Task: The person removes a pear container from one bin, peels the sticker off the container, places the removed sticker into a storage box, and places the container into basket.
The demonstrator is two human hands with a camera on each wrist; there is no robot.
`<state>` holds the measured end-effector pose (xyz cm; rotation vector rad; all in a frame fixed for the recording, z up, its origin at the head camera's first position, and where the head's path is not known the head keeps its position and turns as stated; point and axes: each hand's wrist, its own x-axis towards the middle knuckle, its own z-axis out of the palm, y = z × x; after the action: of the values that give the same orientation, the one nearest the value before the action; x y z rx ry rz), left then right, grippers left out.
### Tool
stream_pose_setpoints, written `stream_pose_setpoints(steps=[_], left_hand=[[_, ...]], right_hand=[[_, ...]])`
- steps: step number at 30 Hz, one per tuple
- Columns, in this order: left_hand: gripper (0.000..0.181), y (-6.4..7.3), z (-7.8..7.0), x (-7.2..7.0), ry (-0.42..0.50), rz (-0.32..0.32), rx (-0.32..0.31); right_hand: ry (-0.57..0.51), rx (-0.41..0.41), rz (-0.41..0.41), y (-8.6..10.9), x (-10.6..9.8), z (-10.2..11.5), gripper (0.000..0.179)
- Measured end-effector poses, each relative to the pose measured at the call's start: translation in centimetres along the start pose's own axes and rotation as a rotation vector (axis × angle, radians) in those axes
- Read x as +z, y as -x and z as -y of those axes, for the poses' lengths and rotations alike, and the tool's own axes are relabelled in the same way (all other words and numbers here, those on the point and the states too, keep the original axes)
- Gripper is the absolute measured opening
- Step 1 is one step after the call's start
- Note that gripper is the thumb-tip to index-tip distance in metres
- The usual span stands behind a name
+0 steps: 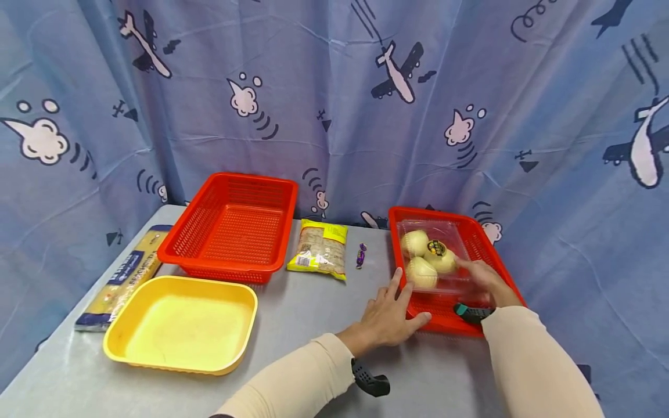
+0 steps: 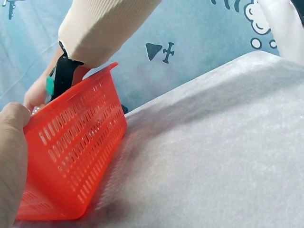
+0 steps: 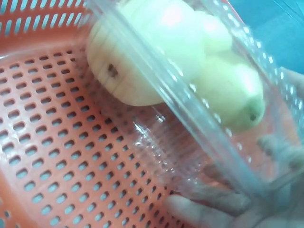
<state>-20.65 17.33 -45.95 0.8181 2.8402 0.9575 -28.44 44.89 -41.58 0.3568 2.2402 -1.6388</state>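
A clear plastic fruit box (image 1: 453,284) with three pale yellow round fruits (image 1: 421,273) and a dark label sits tilted inside the right red basket (image 1: 504,273). My right hand (image 1: 486,278) grips the box by its right side. In the right wrist view its fingers (image 3: 204,209) lie around the box's edge, partly seen through the clear plastic, over the perforated basket floor. My left hand (image 1: 389,316) rests on the near left corner of the same basket, fingers spread and fairly straight. The left wrist view has the left thumb (image 2: 13,118) at the basket's rim.
A second red basket (image 1: 227,267) stands at the back left, behind a yellow tray (image 1: 180,368). A long flat package (image 1: 125,278) lies along the left edge. Between the baskets are a yellow-edged bag (image 1: 319,248) and a purple wrapped candy (image 1: 361,255). A patterned curtain (image 1: 334,104) hangs behind.
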Motion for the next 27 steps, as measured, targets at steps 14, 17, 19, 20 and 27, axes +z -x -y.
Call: stream_pose_setpoints(steps=[14, 17, 19, 20, 27], left_hand=[[0.080, -0.5, -0.2, 0.3, 0.006, 0.004, 0.000], [0.080, -0.1, -0.1, 0.3, 0.004, 0.006, -0.016], [0.079, 0.0, 0.0, 0.3, -0.002, 0.004, -0.023], [0.079, 0.1, 0.0, 0.3, -0.003, 0.002, -0.022], [0.078, 0.0, -0.1, 0.2, 0.000, -0.008, -0.021]], right_hand=[[-0.294, 0.006, -0.011, 1.2, -0.4, 0.3, 0.050], [-0.330, 0.041, -0.037, 1.5, -0.2, 0.1, 0.056], [-0.361, 0.042, -0.031, 1.6, -0.2, 0.1, 0.053], [-0.381, 0.041, -0.034, 1.7, -0.2, 0.1, 0.050], [-0.438, 0.006, -0.004, 2.4, -0.6, 0.8, 0.040]])
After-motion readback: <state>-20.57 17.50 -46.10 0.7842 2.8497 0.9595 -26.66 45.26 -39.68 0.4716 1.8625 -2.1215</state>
